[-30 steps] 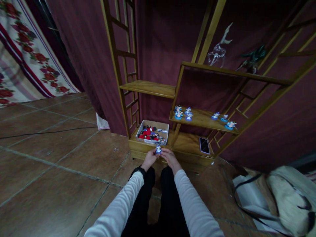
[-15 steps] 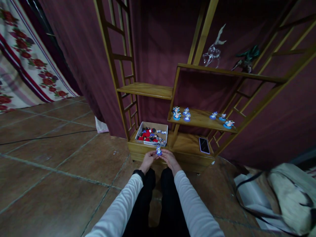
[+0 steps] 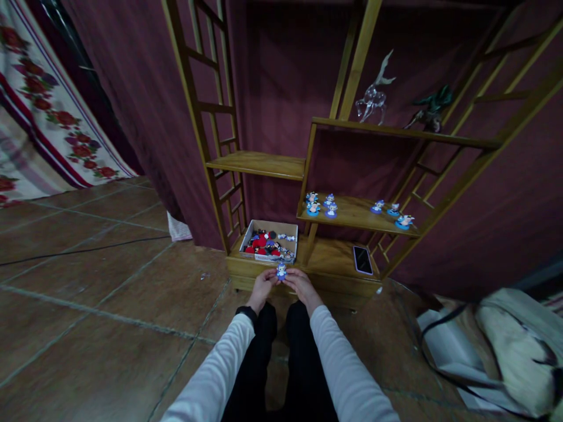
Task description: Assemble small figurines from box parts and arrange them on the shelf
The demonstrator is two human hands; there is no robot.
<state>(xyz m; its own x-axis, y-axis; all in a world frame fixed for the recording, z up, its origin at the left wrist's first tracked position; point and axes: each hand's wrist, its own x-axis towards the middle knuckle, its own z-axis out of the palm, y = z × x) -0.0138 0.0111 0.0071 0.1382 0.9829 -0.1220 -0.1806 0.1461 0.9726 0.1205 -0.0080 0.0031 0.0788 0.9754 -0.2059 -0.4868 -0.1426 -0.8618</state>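
Both hands meet in front of the wooden shelf unit [image 3: 338, 264], pinching one small blue-and-white figurine [image 3: 281, 271] between them. My left hand [image 3: 263, 285] grips it from the left and my right hand [image 3: 299, 283] from the right, fingers closed. Just behind stands a white cardboard box [image 3: 270, 239] with several red and dark pieces, on the shelf's lowest board. More small blue figurines [image 3: 319, 204] stand in groups on the middle board, with others [image 3: 391, 213] further right.
A dark phone [image 3: 362, 259] lies on the lowest board at the right. A glass deer [image 3: 373, 97] and a dark green ornament [image 3: 428, 108] stand on the top board. A pale bag [image 3: 505, 346] lies on the tiled floor at right. Maroon curtains hang behind.
The view has drifted slightly, so the shelf sits a little lower and further left. Both hands stay together on the figurine, barely shifted.
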